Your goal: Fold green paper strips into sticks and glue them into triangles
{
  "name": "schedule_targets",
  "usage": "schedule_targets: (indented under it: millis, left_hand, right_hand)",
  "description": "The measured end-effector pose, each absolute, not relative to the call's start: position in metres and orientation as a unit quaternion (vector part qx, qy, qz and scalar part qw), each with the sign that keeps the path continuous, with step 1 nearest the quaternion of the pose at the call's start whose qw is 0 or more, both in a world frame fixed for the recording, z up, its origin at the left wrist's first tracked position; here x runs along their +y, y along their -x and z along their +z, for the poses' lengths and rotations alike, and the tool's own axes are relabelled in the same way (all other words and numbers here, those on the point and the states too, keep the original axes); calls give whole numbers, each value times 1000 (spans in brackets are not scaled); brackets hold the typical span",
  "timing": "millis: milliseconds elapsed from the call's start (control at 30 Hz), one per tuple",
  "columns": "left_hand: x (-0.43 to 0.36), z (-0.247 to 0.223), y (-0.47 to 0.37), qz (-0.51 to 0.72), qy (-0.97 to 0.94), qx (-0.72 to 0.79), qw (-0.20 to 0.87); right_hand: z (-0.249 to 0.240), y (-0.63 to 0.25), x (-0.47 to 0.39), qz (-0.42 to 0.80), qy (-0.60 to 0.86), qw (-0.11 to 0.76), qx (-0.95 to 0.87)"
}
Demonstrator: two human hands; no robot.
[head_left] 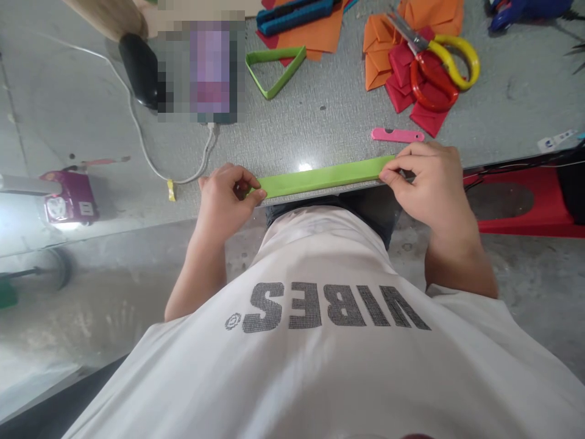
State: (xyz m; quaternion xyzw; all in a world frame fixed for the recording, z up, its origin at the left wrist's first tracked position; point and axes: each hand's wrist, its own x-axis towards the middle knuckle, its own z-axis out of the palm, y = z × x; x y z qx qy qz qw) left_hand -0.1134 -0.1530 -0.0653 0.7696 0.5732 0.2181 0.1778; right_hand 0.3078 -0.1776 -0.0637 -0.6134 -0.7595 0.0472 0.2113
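A long green paper strip (pixel 326 177) stretches between my two hands along the near edge of the grey table (pixel 292 131). My left hand (pixel 226 198) pinches its left end between thumb and fingers. At the other end, my right hand (pixel 425 180) grips the strip the same way. The strip slopes slightly up to the right. Just beyond my right hand lies a small pink folding cutter (pixel 397 135). Farther back stands a green paper triangle (pixel 276 72), bent from a similar strip.
Yellow-and-red scissors (pixel 436 67) rest on folded orange and red papers (pixel 379 52). A blue utility knife (pixel 295 15) lies at the back. A phone (pixel 212 73) with a white cable (pixel 137 131), a black mouse-like object (pixel 141 70) and a purple box (pixel 70 196) are on the left.
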Motion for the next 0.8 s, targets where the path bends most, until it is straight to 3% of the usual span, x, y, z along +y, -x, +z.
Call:
schedule_targets:
  millis: [100, 333, 800]
  left_hand:
    - [-160, -66, 105, 237, -746, 600, 163]
    - [-191, -82, 78, 230, -808, 543, 9]
    - [-213, -87, 65, 145, -832, 534, 44]
  right_hand:
    - [-61, -306, -178, 45, 616, 206, -759]
    - [-63, -306, -178, 31, 619, 186, -762]
    - [-77, -305, -182, -18, 628, 202, -752]
